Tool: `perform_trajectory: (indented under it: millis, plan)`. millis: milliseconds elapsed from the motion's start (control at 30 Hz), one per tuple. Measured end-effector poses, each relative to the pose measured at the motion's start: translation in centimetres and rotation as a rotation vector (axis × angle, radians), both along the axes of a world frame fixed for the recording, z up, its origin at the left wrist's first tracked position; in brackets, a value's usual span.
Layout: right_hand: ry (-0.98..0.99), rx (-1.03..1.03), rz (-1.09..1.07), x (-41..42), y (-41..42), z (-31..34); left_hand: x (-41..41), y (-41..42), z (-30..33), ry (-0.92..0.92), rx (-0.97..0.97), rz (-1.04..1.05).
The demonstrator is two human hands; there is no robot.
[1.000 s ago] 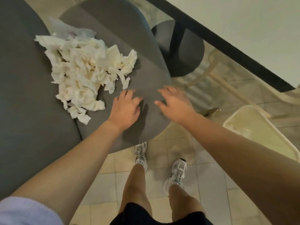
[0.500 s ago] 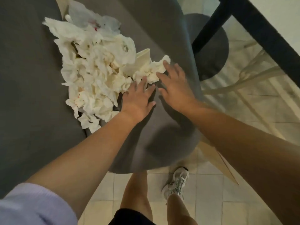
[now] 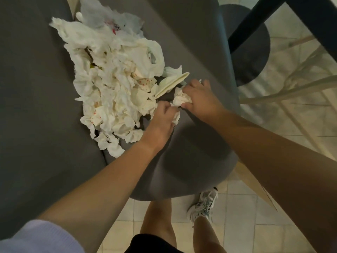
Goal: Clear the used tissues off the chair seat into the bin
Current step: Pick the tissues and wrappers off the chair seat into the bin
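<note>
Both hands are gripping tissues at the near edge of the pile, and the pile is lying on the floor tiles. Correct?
Not quite. The head view shows the left hand and right hand gripping tissues at the near edge of the pile, but the pile lies on the grey chair seat, not on the floor tiles.

The tissues [image 3: 113, 84] at upper left were white, some speckled red, on a dark grey chair seat [image 3: 186, 161]. The floor tiles [image 3: 242, 225] at bottom were cream; the shoe [image 3: 204, 205] white with dark markings.

A crumpled heap of white, red-spotted used tissues [image 3: 116, 84] sprawls across the grey chair seat [image 3: 191, 161].
</note>
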State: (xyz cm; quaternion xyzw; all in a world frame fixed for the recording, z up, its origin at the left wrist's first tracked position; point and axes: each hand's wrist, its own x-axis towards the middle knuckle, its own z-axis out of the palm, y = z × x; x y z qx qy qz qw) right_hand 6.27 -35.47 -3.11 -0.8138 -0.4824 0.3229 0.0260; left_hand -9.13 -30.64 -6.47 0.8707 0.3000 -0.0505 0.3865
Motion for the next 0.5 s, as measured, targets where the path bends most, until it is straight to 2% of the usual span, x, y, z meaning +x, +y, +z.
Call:
perform_trajectory:
  millis: [133,233,333,400,500]
  plan:
    - [-0.011,-0.039,0.003,-0.1,-1.2,0.2,-0.4,-0.7,-0.3,-0.064,-0.039,0.172]
    - [-0.028,-0.066,0.002,-0.5,-2.0,0.5,0.0,-0.7,-0.5,-0.023,0.008,0.099]
    - [-0.033,-0.097,-0.006,-0.9,-3.0,0.9,-0.3,-1.2,0.1,-0.066,0.078,-0.016]
    - [-0.028,-0.12,-0.012,-1.3,-3.8,1.1,-1.0,-2.1,0.1,-0.1,0.141,-0.029]
    - [-0.022,-0.144,-0.017,-1.7,-5.5,1.3,-2.0,-4.2,0.5,-0.054,0.148,-0.047]
